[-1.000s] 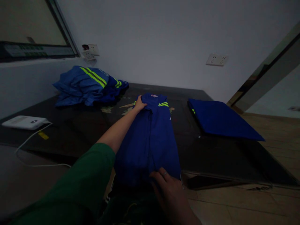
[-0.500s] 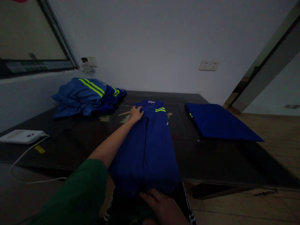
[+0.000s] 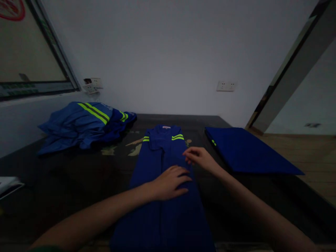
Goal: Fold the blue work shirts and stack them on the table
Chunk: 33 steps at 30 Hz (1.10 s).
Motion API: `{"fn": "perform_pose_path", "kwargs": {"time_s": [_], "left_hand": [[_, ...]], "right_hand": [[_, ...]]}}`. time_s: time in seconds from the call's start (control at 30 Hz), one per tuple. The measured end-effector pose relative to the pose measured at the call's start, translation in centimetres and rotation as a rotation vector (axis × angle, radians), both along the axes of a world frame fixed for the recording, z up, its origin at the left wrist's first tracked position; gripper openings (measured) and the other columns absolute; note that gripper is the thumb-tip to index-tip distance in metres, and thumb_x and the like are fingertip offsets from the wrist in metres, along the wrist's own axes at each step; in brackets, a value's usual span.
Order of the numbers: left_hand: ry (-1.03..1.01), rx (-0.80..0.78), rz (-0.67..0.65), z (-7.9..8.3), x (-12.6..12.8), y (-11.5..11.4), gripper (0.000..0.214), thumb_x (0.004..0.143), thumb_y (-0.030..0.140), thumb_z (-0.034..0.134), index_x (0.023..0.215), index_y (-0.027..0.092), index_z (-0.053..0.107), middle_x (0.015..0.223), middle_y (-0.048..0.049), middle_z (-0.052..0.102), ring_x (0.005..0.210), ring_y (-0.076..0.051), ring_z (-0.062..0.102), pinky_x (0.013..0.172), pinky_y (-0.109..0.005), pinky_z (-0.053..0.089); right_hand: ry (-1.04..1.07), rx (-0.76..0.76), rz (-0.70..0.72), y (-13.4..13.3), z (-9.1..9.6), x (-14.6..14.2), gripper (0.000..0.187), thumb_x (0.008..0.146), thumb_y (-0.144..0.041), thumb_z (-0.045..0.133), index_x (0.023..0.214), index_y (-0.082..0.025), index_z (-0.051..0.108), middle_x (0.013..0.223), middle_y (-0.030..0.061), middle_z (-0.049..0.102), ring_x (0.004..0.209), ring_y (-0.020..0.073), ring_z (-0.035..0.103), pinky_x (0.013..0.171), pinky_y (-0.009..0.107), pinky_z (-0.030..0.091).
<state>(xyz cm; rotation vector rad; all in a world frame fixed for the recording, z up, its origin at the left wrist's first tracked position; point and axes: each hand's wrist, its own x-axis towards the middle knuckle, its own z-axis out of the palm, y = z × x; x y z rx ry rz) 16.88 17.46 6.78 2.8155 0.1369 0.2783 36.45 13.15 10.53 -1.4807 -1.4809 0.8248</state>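
Both moved along the garment (image 3: 157, 166): left hand (image 3: 170, 182) loosely spread, right hand (image 3: 198, 156) pinched narrow.

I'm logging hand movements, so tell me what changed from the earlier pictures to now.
The left hand came back from the far end of the blue garment to over its middle; the right hand went forward from its near end to its right edge. The heaped clothes and folded cloth stayed put.

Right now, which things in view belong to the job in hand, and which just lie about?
Seemingly in the job:
left hand, right hand
striped blue garment under left hand
probably crumpled clothes, folded blue cloth

Just lying about, apparently:
white device, left edge
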Motion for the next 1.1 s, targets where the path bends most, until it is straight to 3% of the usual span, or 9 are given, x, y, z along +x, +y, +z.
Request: {"fn": "perform_pose_path", "kwargs": {"time_s": [0.1,0.2,0.37,0.47,0.53,0.67,0.8,0.97,1.1], "left_hand": [[0.073,-0.029,-0.053,-0.4,1.4,-1.8,0.058,0.091,0.05,0.049,0.143,0.026,0.04,0.151,-0.015,0.035,0.142,-0.031,0.027,0.114,-0.055,0.023],[0.124,-0.084,-0.075,-0.7,2.4,-2.1,0.063,0.091,0.054,0.045,0.147,0.027,0.033,0.154,-0.016,0.026,0.144,-0.032,0.021,0.113,-0.057,0.024],[0.097,-0.111,-0.14,-2.1,2.7,-1.7,0.063,0.089,0.054,0.05,0.147,0.035,0.033,0.157,-0.0108,0.017,0.144,-0.035,0.013,0.112,-0.059,0.026],[0.046,-0.1,-0.183,-3.3,3.1,-1.1,0.06,0.093,0.046,0.049,0.148,0.037,0.028,0.156,-0.0097,0.02,0.142,-0.031,0.022,0.111,-0.054,0.032],[0.026,-0.075,-0.159,-4.0,3.6,-0.5,0.053,0.096,0.042,0.044,0.146,0.035,0.033,0.154,-0.0102,0.028,0.14,-0.028,0.032,0.11,-0.048,0.037],[-0.057,0.075,-0.067,-5.5,4.1,0.9,0.043,0.097,0.042,0.043,0.139,0.033,0.046,0.147,-0.0103,0.042,0.135,-0.026,0.042,0.107,-0.046,0.041],[-0.184,0.226,-0.064,-7.6,4.3,1.2,0.046,0.099,0.041,0.037,0.144,0.034,0.035,0.146,-0.0087,0.044,0.132,-0.024,0.046,0.103,-0.044,0.045],[-0.12,0.147,-0.049,-8.6,4.5,1.1,0.049,0.101,0.036,0.031,0.145,0.014,0.034,0.145,-0.0056,0.045,0.136,-0.015,0.04,0.11,-0.027,0.037],[-0.068,0.13,-0.091,-8.0,4.5,1.2,0.048,0.102,0.029,0.027,0.145,0.007,0.033,0.148,-0.0065,0.04,0.14,-0.015,0.032,0.112,-0.027,0.035]], "right_hand": [[-0.204,-0.006,-0.255,7.7,-1.6,3.5,0.024,0.084,-0.018,0.052,0.097,-0.008,0.07,0.078,0.0076,0.071,0.065,0.0124,0.063,0.06,0.02,0.047],[-0.386,-0.018,-0.401,13.1,-2.7,6.1,0.024,0.083,-0.011,0.052,0.098,-0.008,0.071,0.092,0.0108,0.072,0.08,0.0148,0.066,0.072,0.022,0.047],[-0.501,-0.004,-0.422,19.2,-4.0,9.0,0.027,0.086,-0.011,0.05,0.103,-0.009,0.071,0.107,0.0137,0.07,0.098,0.0176,0.063,0.087,0.025,0.044],[-0.55,0.026,-0.377,22.5,-4.5,10.1,0.03,0.088,-0.012,0.049,0.111,-0.006,0.068,0.113,0.0154,0.068,0.103,0.0171,0.061,0.091,0.025,0.042],[-0.581,0.056,-0.32,24.5,-4.9,10.5,0.033,0.088,-0.012,0.05,0.116,-0.005,0.065,0.117,0.0147,0.067,0.105,0.0158,0.06,0.093,0.024,0.041],[-0.654,0.088,-0.2,27.8,-6.0,11.1,0.029,0.089,-0.016,0.052,0.113,-0.013,0.067,0.106,0.0072,0.071,0.093,0.0134,0.062,0.086,0.024,0.043],[-0.771,0.089,-0.193,29.8,-7.4,11.8,0.02,0.09,-0.023,0.053,0.099,-0.019,0.071,0.092,0.0062,0.07,0.091,0.0188,0.058,0.083,0.031,0.043],[-0.945,0.103,-0.19,31.1,-8.0,12.6,0.022,0.094,-0.026,0.047,0.098,-0.018,0.067,0.095,0.0113,0.065,0.1,0.0243,0.05,0.089,0.039,0.036],[-1.061,0.131,-0.14,30.9,-8.3,12.3,0.024,0.097,-0.028,0.041,0.1,-0.018,0.063,0.094,0.0124,0.063,0.1,0.0255,0.048,0.089,0.04,0.032]]}}
